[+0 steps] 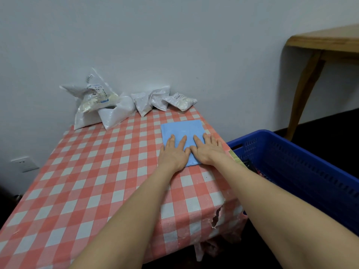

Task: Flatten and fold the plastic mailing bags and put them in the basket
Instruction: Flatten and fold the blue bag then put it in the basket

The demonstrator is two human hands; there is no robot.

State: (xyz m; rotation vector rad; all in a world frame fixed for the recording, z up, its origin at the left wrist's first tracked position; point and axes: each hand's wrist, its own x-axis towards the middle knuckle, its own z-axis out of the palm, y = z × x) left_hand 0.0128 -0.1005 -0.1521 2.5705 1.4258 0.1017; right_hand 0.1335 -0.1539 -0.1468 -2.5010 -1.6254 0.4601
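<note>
Both hands lie flat on a light blue mailing bag [181, 131] near the right edge of the checked surface [87, 171]. The left hand [173, 152] and right hand [206, 150] press it with straight, spread fingers, gripping nothing. White bags [108, 105] are heaped at the far edge. The blue basket [303, 166] stands to the right, holding what may be dark items.

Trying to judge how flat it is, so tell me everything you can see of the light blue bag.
The light blue bag looks like smooth, thin plastic, roughly rectangular, with no print visible. It lies flat on the red-checked tablecloth near the table's right edge, beside the blue basket. The left hand and right hand press its near half with straight fingers; its far half is uncovered.
</note>
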